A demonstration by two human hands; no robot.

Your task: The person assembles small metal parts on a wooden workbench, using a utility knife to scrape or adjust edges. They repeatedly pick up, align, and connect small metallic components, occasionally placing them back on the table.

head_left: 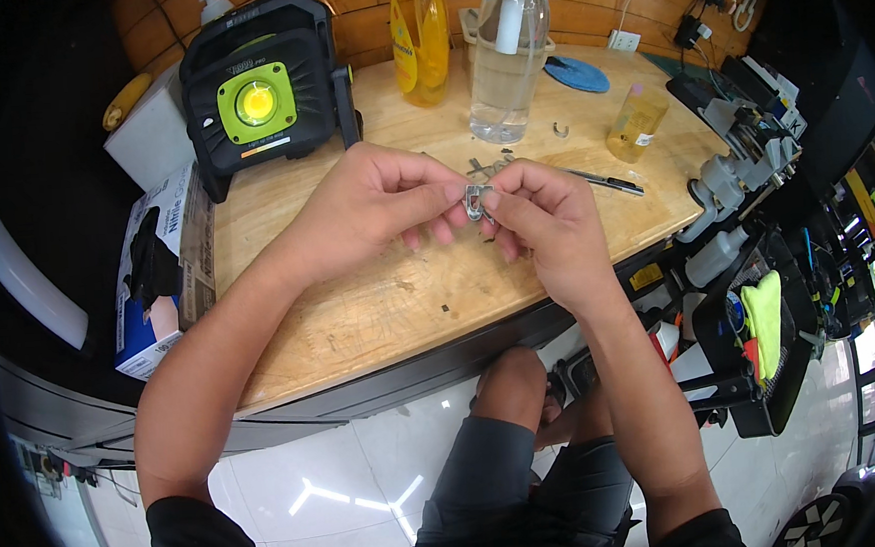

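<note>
Over the wooden bench [360, 318], a small silver metal piece with a rounded, looped end [473, 204] is held between both my hands. My left hand [378, 202] pinches one side of it between thumb and forefinger. The thumb and fingers of my right hand [554, 211] close on its other side. Fingertips hide part of the piece, so its exact kind cannot be made out. Just beyond my hands lie several small metal bits [491, 167]. A pen [607, 182] rests to the right of them, and a small C-shaped metal piece [560, 130] lies farther back.
A black and green work light [265, 109] stands at the back left, above a glove box [162, 280]. Behind my hands are a yellow bottle [420, 49], a clear bottle [508, 74] and an amber bottle [638, 124]. A tool cart [754, 364] stands at right.
</note>
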